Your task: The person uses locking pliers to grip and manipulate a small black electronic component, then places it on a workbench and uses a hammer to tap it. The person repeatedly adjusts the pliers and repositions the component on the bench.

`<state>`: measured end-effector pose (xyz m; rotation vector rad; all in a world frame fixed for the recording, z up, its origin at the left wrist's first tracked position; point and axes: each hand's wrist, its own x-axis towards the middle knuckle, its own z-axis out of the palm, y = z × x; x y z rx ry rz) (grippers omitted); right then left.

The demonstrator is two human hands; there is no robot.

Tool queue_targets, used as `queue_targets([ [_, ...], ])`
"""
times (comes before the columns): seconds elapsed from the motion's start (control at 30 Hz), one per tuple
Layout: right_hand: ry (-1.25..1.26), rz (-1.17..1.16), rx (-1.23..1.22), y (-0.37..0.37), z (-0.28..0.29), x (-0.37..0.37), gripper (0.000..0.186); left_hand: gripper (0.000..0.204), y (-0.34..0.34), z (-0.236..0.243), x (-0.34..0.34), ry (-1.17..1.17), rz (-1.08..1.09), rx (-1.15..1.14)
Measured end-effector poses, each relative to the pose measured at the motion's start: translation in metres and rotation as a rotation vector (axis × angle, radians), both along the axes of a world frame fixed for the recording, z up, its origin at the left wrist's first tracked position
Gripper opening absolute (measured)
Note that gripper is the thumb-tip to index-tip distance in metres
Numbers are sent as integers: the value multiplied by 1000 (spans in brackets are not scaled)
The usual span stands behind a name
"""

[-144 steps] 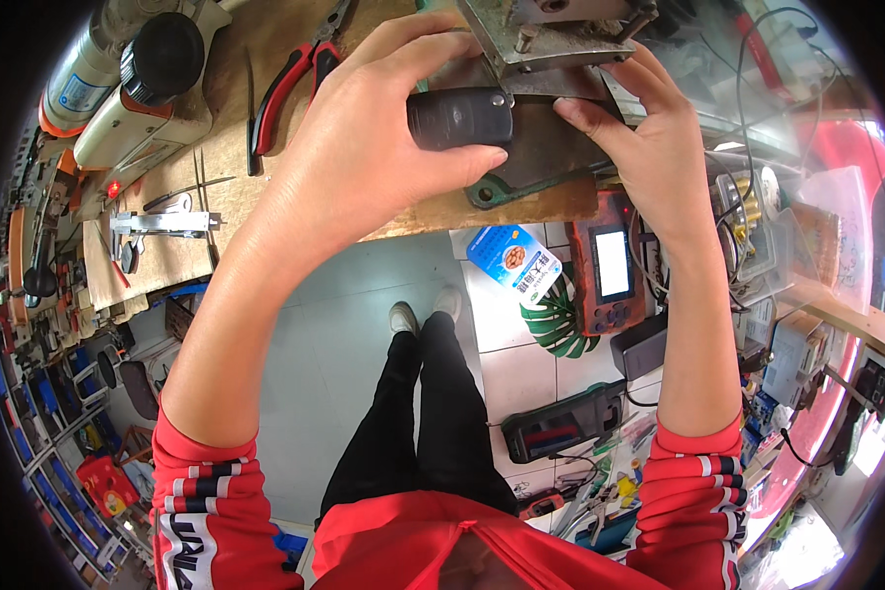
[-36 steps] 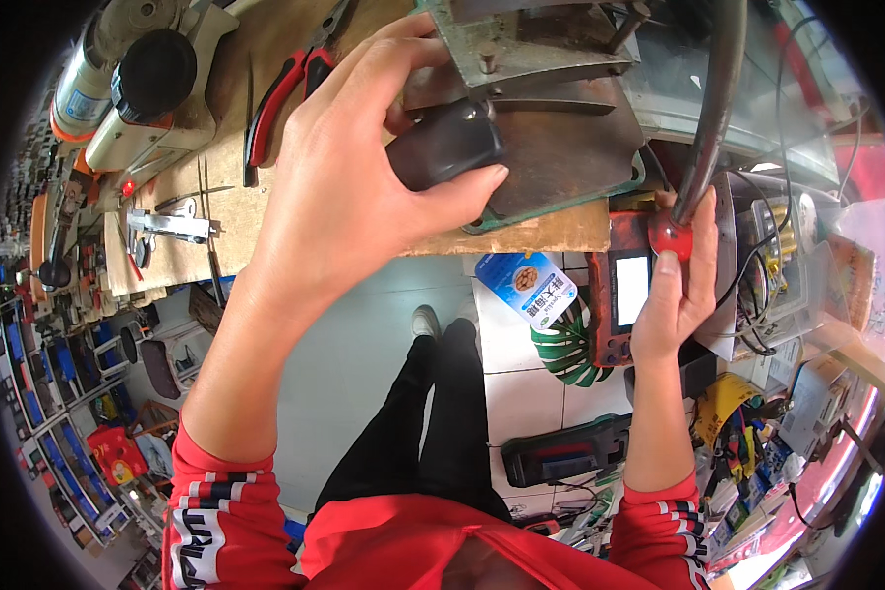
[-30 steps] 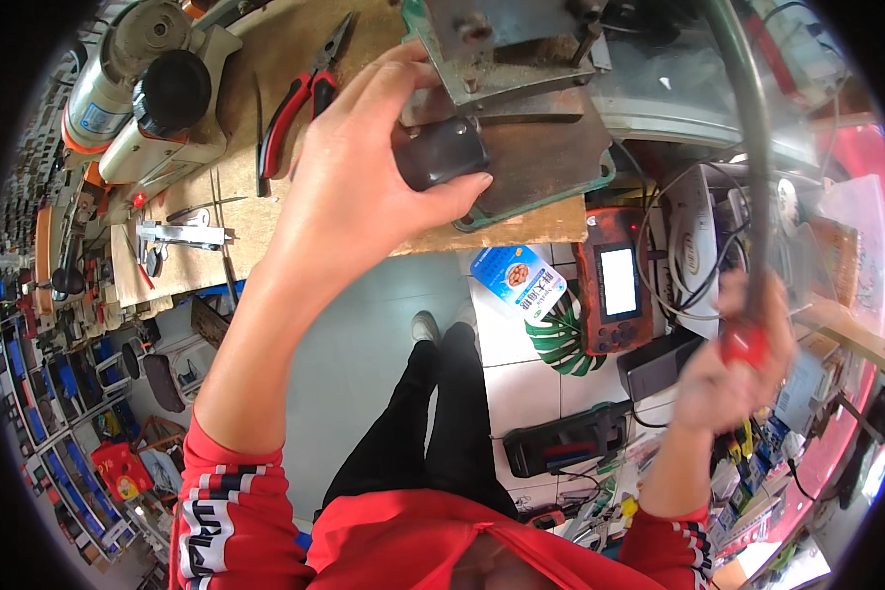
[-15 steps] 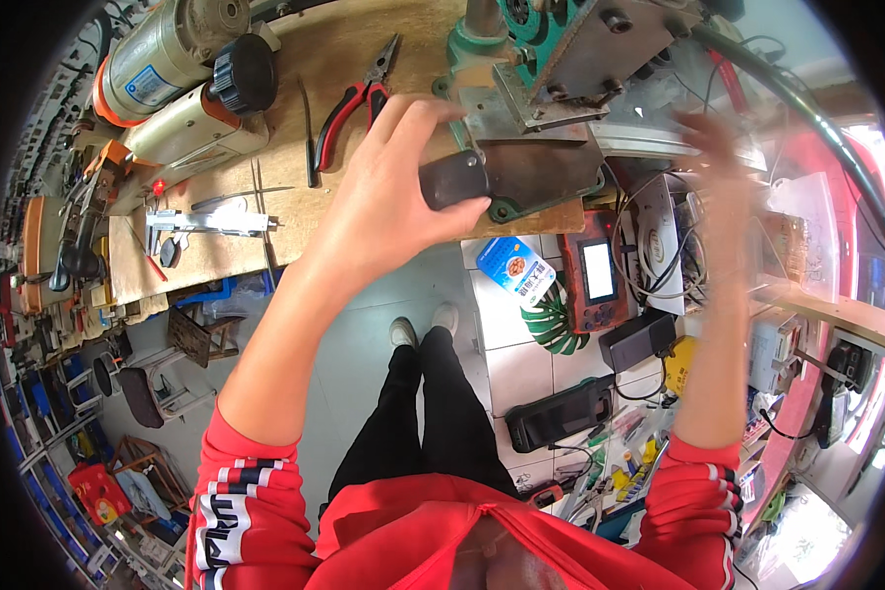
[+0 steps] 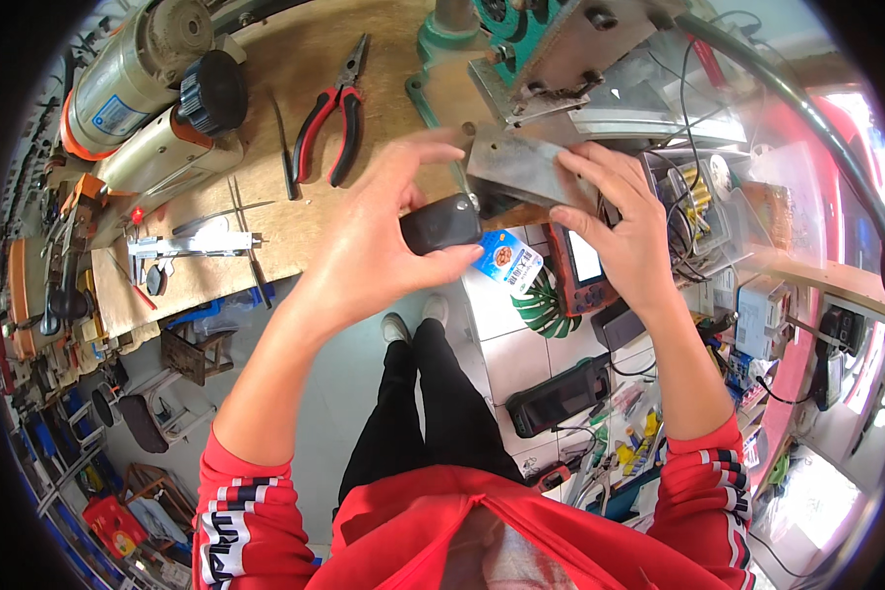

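A black key fob with a small metal pin at one end sits between the thumb and bent fingers of my left hand. Just right of it is a grey metal block, in front of the green press. My right hand closes around the block's right end, fingers on top and thumb at the near edge. Part of the press base is hidden behind the block and my hands. The fob and the block are close together, with a narrow gap between them.
Red-handled pliers and a thin black file lie on the wooden bench. A caliper lies further left, by a motor unit. At right, a red handheld device and cables sit beside a clear plastic box.
My right hand has swung in from the far right and taken hold of the metal block's end. The left hand with the fob has shifted slightly left and nearer.
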<state>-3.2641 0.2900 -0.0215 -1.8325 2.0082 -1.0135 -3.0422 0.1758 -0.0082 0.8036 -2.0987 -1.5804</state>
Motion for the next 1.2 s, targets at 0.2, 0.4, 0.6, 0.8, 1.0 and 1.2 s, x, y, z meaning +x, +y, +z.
queue_targets([
  [0.2, -867, -197, 416, 3, 32, 4, 39, 66, 8, 0, -7, 248, 58, 436],
  [0.4, -988, -312, 427, -16, 34, 1, 47, 68, 6, 4, -9, 163, 71, 459],
  [0.6, -1013, -240, 368, -23, 21, 1, 45, 66, 17, 1, -13, 236, 147, 489],
  [0.8, -477, -202, 232, -30, 5, -2, 67, 68, 12, -1, -26, 245, 200, 451],
  [1.0, 68, -113, 193, -38, 4, -21, 76, 69, 11, -7, -31, 248, 223, 378],
  [1.2, -259, -175, 67, -37, -20, -22, 72, 70, 22, -19, -37, 319, 333, 375],
])
